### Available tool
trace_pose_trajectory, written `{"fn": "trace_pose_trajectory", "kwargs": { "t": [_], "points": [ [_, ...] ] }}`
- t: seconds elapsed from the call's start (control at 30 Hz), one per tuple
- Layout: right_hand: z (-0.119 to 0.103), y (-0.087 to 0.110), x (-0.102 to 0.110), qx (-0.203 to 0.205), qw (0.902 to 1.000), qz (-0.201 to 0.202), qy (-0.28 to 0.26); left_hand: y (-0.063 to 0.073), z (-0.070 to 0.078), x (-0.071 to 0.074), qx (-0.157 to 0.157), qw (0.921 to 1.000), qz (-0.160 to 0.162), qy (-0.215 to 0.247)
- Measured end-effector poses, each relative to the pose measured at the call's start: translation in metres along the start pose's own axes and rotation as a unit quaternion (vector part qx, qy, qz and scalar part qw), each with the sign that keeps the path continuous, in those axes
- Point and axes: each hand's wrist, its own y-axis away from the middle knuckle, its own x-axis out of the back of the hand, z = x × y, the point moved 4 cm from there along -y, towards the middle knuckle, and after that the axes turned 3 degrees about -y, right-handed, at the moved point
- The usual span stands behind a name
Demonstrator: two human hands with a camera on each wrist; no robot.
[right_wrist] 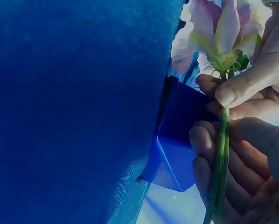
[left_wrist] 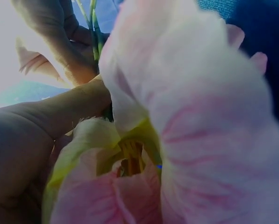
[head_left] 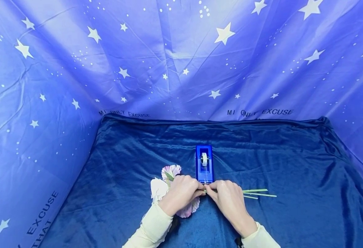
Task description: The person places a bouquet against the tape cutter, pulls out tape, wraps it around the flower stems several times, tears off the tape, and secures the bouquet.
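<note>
A bunch of artificial flowers lies sideways across both hands, its pink-and-white blooms (head_left: pixel 190 208) to the left and green stems (head_left: pixel 259 193) to the right. My left hand (head_left: pixel 183 190) pinches the stems just below the blooms, thumb on top in the right wrist view. Beside it, my right hand (head_left: pixel 229 199) curls its fingers round the same stems, the thumb close to the other hand. Pink petals (left_wrist: pixel 214 116) fill much of the left wrist view and hide part of the grip. Right behind the fingertips stands a blue tape dispenser (head_left: pixel 205 175) with a clear roll (head_left: pixel 204 159).
Dark blue velvety cloth (head_left: pixel 132 148) covers the table in soft folds. Purple-blue curtains (head_left: pixel 169 58) with white stars and printed words rise at the back and on both sides.
</note>
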Motion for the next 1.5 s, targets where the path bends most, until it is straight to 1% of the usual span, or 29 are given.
{"fn": "trace_pose_trajectory", "kwargs": {
  "t": [0.17,0.3,0.43,0.6,0.7,0.8,0.87,0.93,1.0,1.1,1.2,1.33,1.5],
  "points": [
    [0.001,0.002,-0.001,0.013,0.9998,0.010,0.007,0.000,0.000,-0.002,0.000,1.0000,0.003,-0.002],
    [0.001,0.003,-0.001,0.035,0.9991,0.022,0.012,0.001,0.000,-0.002,-0.001,1.0000,0.003,-0.003],
    [0.001,0.003,0.000,0.048,0.9985,0.024,0.015,0.001,0.000,-0.002,-0.004,1.0000,0.007,-0.003],
    [0.003,0.000,0.000,0.042,0.9989,0.013,0.015,0.000,0.000,-0.002,-0.002,0.9999,0.012,-0.008],
    [0.005,0.000,-0.004,0.042,0.9987,-0.013,0.025,0.000,0.003,-0.005,-0.010,0.9998,0.002,-0.016],
    [0.007,0.001,-0.005,0.047,0.9979,-0.033,0.029,0.001,0.005,-0.009,-0.019,0.9998,-0.007,-0.006],
    [0.007,0.001,-0.002,0.054,0.9978,-0.028,0.026,0.001,0.005,-0.009,-0.020,0.9998,-0.002,0.003],
    [0.008,0.000,0.001,0.054,0.9981,-0.023,0.017,0.000,0.005,-0.007,-0.017,0.9998,0.005,0.008],
    [0.007,-0.001,0.003,0.050,0.9983,-0.028,0.012,0.000,0.006,-0.005,-0.016,0.9998,0.008,0.005],
    [0.007,0.000,0.002,0.039,0.9979,-0.050,0.009,0.001,0.008,-0.003,-0.017,0.9999,-0.002,-0.002],
    [0.006,0.001,0.001,0.033,0.9979,-0.055,0.009,0.002,0.008,-0.002,-0.014,0.9998,-0.007,-0.009],
    [0.006,0.001,0.002,0.030,0.9981,-0.053,0.003,0.002,0.008,0.000,-0.010,0.9998,-0.001,-0.016],
    [0.007,0.000,0.004,0.018,0.9977,-0.064,-0.014,0.002,0.008,0.003,-0.011,0.9998,0.006,-0.018]
  ]
}}
